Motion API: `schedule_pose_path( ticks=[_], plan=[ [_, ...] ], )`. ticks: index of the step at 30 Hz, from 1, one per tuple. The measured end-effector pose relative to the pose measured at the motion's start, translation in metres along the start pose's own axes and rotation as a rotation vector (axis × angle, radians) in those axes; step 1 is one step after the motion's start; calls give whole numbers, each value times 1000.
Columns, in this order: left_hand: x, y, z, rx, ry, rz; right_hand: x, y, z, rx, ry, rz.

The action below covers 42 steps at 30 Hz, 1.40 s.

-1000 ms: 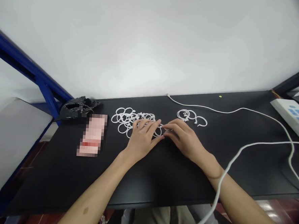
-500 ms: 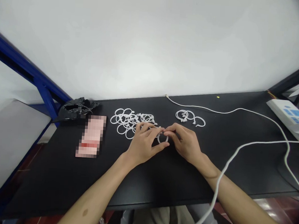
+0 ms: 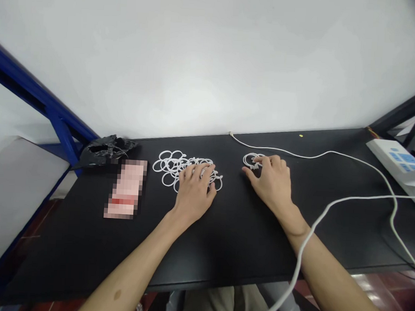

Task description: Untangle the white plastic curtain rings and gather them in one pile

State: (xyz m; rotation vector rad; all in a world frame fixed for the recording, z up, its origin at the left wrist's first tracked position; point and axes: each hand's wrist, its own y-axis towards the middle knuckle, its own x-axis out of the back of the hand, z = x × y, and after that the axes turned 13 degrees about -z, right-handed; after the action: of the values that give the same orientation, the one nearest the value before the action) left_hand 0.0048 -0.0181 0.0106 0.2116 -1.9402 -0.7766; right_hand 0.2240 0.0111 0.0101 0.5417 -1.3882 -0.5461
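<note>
White plastic rings with small knobbed ends, like shower-curtain rings, lie in a loose pile left of centre. My left hand rests palm down over the pile's near right part, fingers spread, covering several rings. One ring shows just right of its thumb and index finger. My right hand reaches over a smaller cluster of white rings farther right. Its thumb stands apart from the fingers, and the fingertips are at the cluster. Part of that cluster is hidden beneath the hand.
A black table runs along a white wall. At left are a crumpled black plastic bag and a pixelated pink object. White cables cross the right side, near a white box with blue panels.
Both hands held a ring between them at the centre. They have parted: my right hand moved right to the smaller cluster, and my left drew slightly left onto the pile.
</note>
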Motion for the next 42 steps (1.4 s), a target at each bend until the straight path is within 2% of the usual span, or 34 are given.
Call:
schedule_pose_path(
  ticks=[3,7,13,18,24,33,42],
  plan=[
    [0,0,2,8,24,7,-4,-1,-6,29,-70,68],
    [1,0,1,4,5,-10,-2,-2,-4,80,1,48],
    [2,1,0,-10,-18,-10,6,-1,8,151,316,-17],
    [0,1,0,-44,-26,-10,12,-4,16,207,569,67],
    [-3,2,1,-115,-12,-30,20,-6,21,264,720,118],
    [0,3,6,-192,9,-56,25,-7,23,315,755,182],
    [1,4,7,-82,-76,-73,25,-6,23,302,776,192]
  ],
)
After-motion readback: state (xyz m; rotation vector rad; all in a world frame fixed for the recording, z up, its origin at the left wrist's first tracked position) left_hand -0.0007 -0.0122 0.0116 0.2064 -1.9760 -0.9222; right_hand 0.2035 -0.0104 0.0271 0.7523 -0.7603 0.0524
